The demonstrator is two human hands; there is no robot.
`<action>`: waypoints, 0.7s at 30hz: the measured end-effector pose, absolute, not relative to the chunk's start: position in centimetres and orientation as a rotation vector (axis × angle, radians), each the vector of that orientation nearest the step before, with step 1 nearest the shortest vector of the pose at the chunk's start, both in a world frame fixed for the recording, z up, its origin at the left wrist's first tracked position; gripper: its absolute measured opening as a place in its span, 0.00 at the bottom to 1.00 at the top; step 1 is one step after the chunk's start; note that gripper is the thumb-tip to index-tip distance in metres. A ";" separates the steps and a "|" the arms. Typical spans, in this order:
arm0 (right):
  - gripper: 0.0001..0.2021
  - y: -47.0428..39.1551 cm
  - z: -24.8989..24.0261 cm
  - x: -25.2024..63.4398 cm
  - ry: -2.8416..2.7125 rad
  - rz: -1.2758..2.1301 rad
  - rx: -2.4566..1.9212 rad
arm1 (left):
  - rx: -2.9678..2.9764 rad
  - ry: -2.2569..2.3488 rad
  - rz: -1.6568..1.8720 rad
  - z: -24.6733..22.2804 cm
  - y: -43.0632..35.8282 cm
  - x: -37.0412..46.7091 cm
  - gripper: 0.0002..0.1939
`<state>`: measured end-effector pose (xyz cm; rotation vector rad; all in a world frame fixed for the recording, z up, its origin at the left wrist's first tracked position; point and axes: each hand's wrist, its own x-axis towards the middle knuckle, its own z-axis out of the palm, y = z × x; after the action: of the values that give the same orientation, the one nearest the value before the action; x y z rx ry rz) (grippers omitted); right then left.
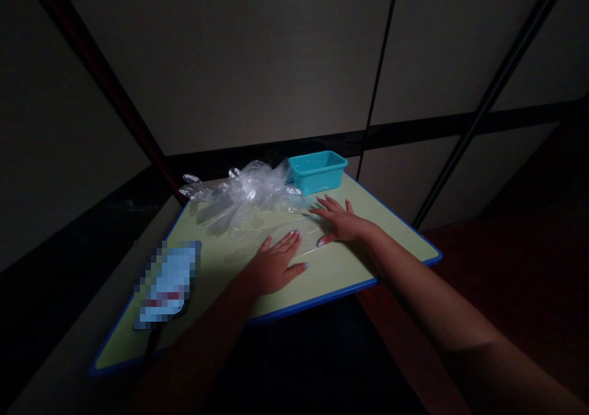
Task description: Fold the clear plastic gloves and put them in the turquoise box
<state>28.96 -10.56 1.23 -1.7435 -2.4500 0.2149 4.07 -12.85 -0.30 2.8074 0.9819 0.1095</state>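
Observation:
A thin clear plastic bag lies flat on the pale yellow-green table. My left hand rests palm down on its near part, fingers stretched out and thumb apart. My right hand is spread over the bag's right end, fingers apart and pointing left. Neither hand grips anything. Behind my hands, a crumpled heap of clear plastic bags covers the back left of the table. An open turquoise basket stands at the back, touching or very close to the heap's right side.
A blurred-out light blue item lies near the table's left edge. The table has a raised-looking blue edge. Pale panels with dark strips rise just behind it. Reddish floor shows at the right.

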 end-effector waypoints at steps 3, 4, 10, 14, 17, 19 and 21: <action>0.50 -10.3 1.0 29.2 -2.454 0.325 -1.836 | 2.787 1.054 0.108 -0.5 -12.7 3.8 0.33; 0.51 -10.3 1.0 29.2 -2.453 0.347 -1.853 | 2.779 1.080 0.105 -0.6 -12.6 3.8 0.33; 0.52 -10.6 1.4 29.0 -2.447 0.408 -1.888 | 2.751 1.174 0.069 -0.5 -12.7 3.5 0.34; 0.51 -10.7 1.5 29.0 -2.448 0.427 -1.902 | 2.754 1.227 0.036 -0.4 -12.8 3.5 0.35; 0.51 -10.6 1.4 29.1 -2.443 0.432 -1.914 | 2.738 1.287 0.003 -0.4 -12.9 3.7 0.36; 0.51 -10.6 1.4 29.1 -2.441 0.430 -1.920 | 2.741 1.315 0.010 -0.4 -13.0 3.8 0.36; 0.51 -10.6 1.5 29.1 -2.439 0.430 -1.932 | 2.752 1.338 0.012 -0.4 -13.1 3.9 0.37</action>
<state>29.06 -10.62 1.47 -1.9322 -2.4390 0.4302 3.90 -13.14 -0.43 2.7524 1.3383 0.0123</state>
